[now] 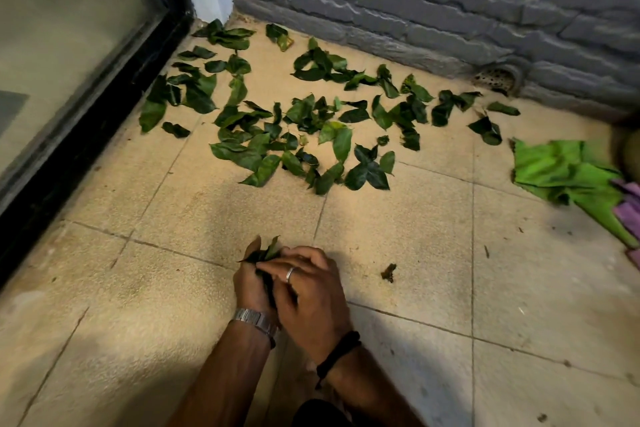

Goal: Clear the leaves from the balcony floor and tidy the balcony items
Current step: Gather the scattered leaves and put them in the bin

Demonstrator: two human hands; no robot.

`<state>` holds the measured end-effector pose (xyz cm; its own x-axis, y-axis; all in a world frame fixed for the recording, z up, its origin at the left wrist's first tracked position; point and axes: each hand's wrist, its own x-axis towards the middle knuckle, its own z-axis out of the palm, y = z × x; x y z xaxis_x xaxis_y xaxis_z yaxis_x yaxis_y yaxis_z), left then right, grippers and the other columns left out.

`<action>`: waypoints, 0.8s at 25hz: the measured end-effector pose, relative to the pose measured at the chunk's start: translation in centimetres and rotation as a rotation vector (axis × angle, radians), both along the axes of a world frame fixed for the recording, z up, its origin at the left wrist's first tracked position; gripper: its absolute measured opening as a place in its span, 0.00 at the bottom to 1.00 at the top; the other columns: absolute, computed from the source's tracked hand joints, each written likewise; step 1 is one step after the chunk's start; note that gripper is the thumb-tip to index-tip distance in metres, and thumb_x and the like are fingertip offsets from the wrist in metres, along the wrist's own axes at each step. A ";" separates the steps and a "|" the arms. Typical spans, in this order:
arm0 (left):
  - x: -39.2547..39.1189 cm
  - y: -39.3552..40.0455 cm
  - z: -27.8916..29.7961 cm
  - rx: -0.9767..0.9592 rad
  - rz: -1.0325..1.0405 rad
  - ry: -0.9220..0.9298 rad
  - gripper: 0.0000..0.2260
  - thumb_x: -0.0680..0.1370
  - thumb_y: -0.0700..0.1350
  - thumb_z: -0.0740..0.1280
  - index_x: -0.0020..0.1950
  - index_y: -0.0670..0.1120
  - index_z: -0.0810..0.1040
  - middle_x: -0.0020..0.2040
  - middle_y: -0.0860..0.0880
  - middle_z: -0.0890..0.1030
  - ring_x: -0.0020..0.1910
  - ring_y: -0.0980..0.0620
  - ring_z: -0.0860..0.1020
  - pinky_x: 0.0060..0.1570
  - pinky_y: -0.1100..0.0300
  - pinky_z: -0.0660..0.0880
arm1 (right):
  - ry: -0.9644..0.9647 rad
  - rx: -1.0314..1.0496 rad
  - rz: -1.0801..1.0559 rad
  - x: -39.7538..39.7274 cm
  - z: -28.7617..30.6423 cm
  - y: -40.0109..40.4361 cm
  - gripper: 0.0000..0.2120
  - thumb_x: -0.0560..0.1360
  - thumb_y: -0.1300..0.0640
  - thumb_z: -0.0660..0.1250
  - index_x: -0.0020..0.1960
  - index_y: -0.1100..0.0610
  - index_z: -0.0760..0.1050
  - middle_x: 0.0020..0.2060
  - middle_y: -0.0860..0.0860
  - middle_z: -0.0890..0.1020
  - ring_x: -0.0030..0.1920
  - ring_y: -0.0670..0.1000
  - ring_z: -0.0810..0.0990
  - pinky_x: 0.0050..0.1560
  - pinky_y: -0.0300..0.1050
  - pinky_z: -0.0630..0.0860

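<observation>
Several dark green leaves [298,121] lie scattered over the beige tiled floor [415,253], from the corner by the white pillar to the grey wall. Low in the middle, my left hand [250,282] grips a small bunch of leaves [266,252] whose tips stick up above its fingers. My right hand [311,291], with a ring on one finger, lies against the left hand, its fingers curled onto the bunch. One small brown leaf scrap [389,272] lies on the tile just right of my hands.
A crumpled green cloth [568,173] and a purple cloth [628,208] lie at the right edge. A glass door with a black frame [86,135] runs along the left. A grey stone wall [433,0] has a round drain grate [495,78] at its foot.
</observation>
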<state>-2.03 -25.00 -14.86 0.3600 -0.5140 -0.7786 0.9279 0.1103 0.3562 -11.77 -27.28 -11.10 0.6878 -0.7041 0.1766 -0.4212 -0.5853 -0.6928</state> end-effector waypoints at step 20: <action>-1.4 -1.7 3.0 0.333 0.135 -0.183 0.09 0.80 0.43 0.67 0.39 0.48 0.76 0.24 0.51 0.71 0.20 0.54 0.69 0.23 0.65 0.69 | 0.550 -0.111 -0.018 0.7 -1.0 -16.5 0.15 0.80 0.61 0.61 0.65 0.57 0.78 0.73 0.53 0.70 0.66 0.58 0.75 0.64 0.50 0.75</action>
